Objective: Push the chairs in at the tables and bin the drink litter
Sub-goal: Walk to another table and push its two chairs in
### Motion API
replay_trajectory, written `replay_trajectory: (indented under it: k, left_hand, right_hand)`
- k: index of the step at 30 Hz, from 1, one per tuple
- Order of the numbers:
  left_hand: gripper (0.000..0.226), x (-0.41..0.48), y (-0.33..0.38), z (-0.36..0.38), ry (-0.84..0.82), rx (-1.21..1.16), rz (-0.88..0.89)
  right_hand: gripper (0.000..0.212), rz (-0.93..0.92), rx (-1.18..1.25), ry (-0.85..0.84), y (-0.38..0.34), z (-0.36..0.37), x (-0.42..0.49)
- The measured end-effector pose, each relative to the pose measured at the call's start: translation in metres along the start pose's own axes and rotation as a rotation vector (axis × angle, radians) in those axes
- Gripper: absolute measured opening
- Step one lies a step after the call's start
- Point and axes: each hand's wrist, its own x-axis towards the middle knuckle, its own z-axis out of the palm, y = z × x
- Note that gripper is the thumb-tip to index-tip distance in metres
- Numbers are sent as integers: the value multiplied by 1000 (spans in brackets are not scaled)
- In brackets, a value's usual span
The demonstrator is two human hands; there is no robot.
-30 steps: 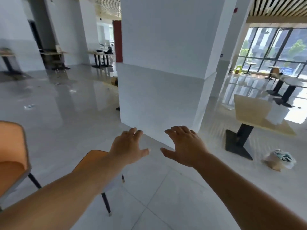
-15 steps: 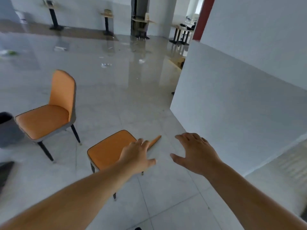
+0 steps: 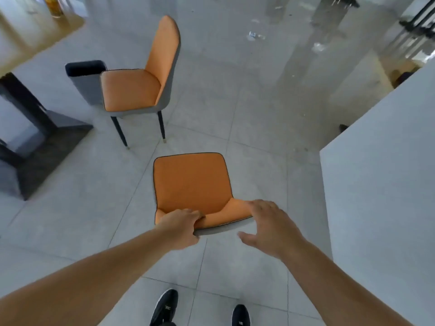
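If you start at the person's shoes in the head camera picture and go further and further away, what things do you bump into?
Black sneakers → the two bare hands, left hand and right hand, at the backrest → near orange padded chair with grey shell → second orange padded chair on thin black legs → clear crumpled plastic litter on the shiny floor.

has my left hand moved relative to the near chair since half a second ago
Yes. The left hand was over the seat; now it is closed on the top of the near chair backrest, nearer the person.

Bare forearms without sleeves, black trainers [image 3: 164, 308] with small white tongue logos.
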Motion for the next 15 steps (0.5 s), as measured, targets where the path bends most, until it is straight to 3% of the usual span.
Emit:
replay_trajectory:
  k: [3,7,15]
  left_hand:
    - [26,-2,7,9,44,-78,-170]
    - [34,-7,15,23,113,-240,-454]
    - [22,-14,4,28,155,-255,-497]
  right_hand:
    - [85,-97,28,-95,12,19,39]
    - [48,-164,-7,-112,19,50,64]
    - [28,-225,-25,-32,18,62,88]
